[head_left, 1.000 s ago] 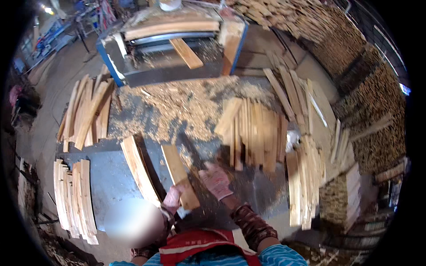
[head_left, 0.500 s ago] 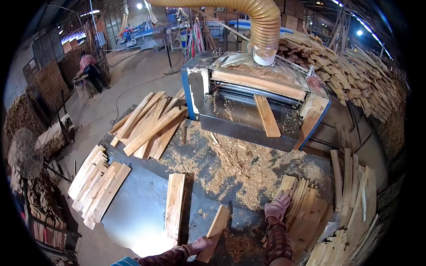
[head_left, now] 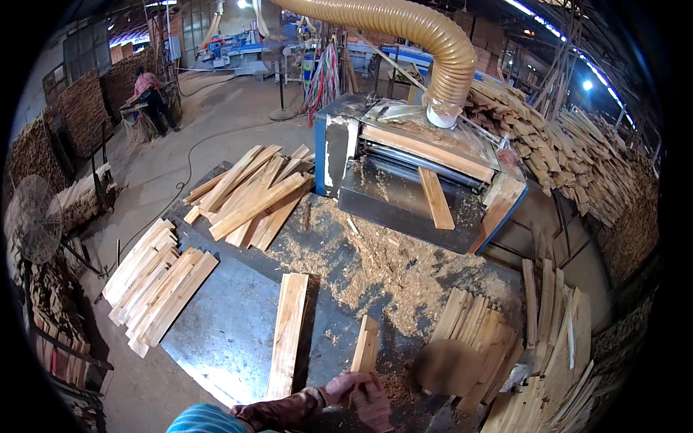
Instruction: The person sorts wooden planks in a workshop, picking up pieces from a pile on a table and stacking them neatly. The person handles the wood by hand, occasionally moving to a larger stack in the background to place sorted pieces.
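At the lower edge, my left hand (head_left: 338,390), in a pinkish work glove and dark sleeve, is closed around the near end of a short wooden board (head_left: 366,345). My right hand (head_left: 372,406), gloved alike, is right beside it, its fingers apparently closed on the same end; the hands partly hide each other and that end. The board tilts up over the dark metal table (head_left: 231,303). Left of it lies a longer board (head_left: 289,332). To the right is a stack of boards (head_left: 469,317), partly covered by a blurred round brown patch.
Ahead stands a planer (head_left: 419,206) with a board (head_left: 436,198) on its bed and a ribbed yellow hose (head_left: 404,18) above. Wood shavings (head_left: 404,281) cover the middle of the table. Loose boards (head_left: 253,195) and a row of boards (head_left: 162,289) lie left. A person (head_left: 150,97) works far left.
My right hand has left the right-hand stack and come across to my left hand. The held board has shifted slightly and tilted nearer to me. The view has turned a little.
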`<state>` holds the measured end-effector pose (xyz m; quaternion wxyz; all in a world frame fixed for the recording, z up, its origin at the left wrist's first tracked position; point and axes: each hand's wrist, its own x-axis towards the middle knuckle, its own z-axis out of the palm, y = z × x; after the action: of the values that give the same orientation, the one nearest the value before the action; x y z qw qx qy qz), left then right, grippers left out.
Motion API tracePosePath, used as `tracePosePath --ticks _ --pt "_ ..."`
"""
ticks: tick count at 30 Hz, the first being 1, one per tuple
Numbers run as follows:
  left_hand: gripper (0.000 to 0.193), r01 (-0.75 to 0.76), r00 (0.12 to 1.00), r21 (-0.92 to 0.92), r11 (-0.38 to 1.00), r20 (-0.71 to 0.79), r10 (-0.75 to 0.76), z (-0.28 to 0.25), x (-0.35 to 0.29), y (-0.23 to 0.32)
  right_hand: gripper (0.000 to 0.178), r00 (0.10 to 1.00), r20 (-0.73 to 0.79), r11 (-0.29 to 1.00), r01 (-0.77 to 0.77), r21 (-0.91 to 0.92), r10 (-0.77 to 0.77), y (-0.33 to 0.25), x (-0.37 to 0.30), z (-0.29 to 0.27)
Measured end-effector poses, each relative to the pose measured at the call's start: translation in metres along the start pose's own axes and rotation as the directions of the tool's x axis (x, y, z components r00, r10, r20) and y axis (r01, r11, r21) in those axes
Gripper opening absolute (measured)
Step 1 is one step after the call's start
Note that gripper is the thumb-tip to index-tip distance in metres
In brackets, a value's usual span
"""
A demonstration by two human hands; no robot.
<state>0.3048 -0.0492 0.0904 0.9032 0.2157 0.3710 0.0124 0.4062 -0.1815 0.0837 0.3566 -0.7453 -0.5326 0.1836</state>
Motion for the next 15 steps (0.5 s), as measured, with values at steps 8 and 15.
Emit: tracePosePath --ticks 8,15 --pt "0.049 -0.170 0.981 0.127 0.977 -0.073 0.180 -0.051 -0.023 -0.018 0.109 0.661 -0.344 0.379 -0.698 -0.607 0.667 0.092 0.030 -0.059" --pt "0.044 -0.080 0.986 0.417 0.905 -0.101 0.133 -0.105 -0.001 -0.034 0.080 0.712 -0.313 0.632 -0.702 -0.328 0.628 0.103 0.014 -0.063"
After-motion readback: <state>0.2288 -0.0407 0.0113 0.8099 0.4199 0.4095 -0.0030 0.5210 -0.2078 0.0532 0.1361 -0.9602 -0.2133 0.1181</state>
